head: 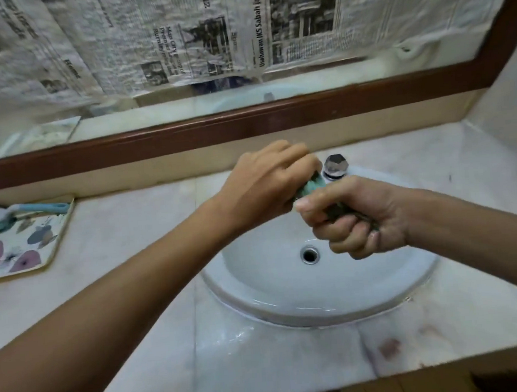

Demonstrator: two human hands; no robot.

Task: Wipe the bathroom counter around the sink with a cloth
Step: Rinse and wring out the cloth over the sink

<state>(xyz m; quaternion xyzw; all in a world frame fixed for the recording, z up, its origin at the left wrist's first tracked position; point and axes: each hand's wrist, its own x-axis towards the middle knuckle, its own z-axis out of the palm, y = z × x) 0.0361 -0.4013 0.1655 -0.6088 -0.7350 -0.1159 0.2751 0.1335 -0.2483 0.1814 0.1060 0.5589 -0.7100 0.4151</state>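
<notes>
Head view: a green cloth [313, 186] is gripped at mid-frame by both hands, above the back of the white sink [273, 299] that is set into the desk [117, 251]. The left hand [265, 183] is curled over one end and the right hand [356, 216] is clenched round the other. A chrome tap stub [335, 166] is seen just behind the hands, the drain [309, 254] below them. At the left edge, a flowered tray [34, 251] bearing a blue-handled brush [13, 213] is set on the desk. Newspaper [178, 33] is spread across the top.
</notes>
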